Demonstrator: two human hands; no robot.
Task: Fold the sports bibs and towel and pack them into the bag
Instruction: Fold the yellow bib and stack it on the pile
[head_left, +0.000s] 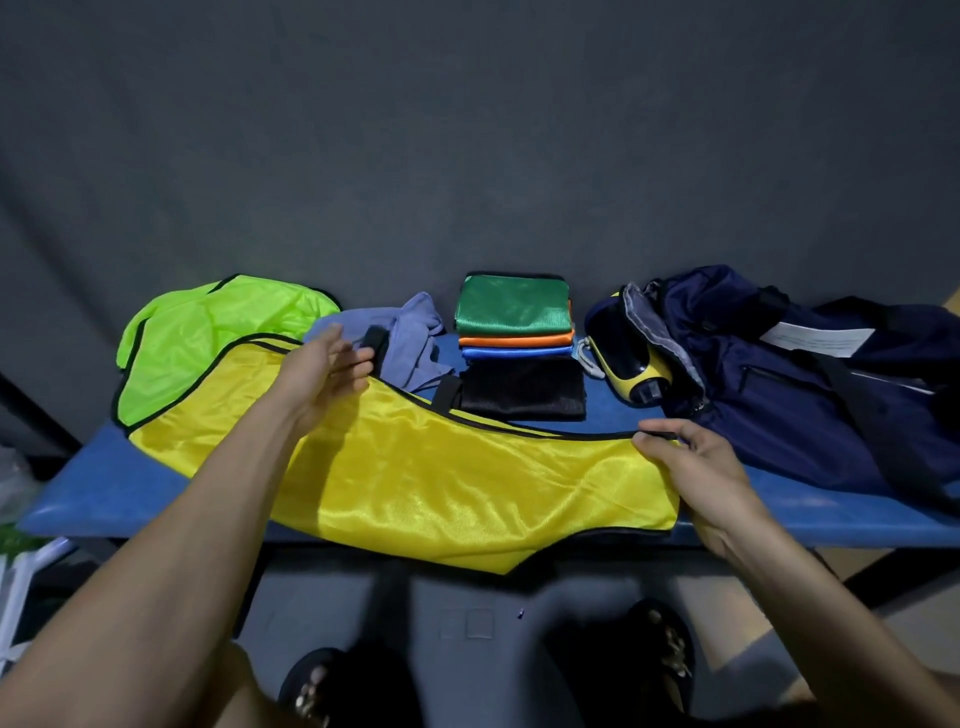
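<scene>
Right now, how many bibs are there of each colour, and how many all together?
Yellow bib: 1
Lime bib: 1
Green bib: 1
Orange bib: 1
Blue bib: 1
Black bib: 1
Total: 6 bibs, four of them folded in a stack.

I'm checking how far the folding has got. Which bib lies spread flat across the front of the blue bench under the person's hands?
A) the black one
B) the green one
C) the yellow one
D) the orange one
C: the yellow bib is spread open along the bench front, with the left hand over its far edge and the right hand at its right end.
</scene>
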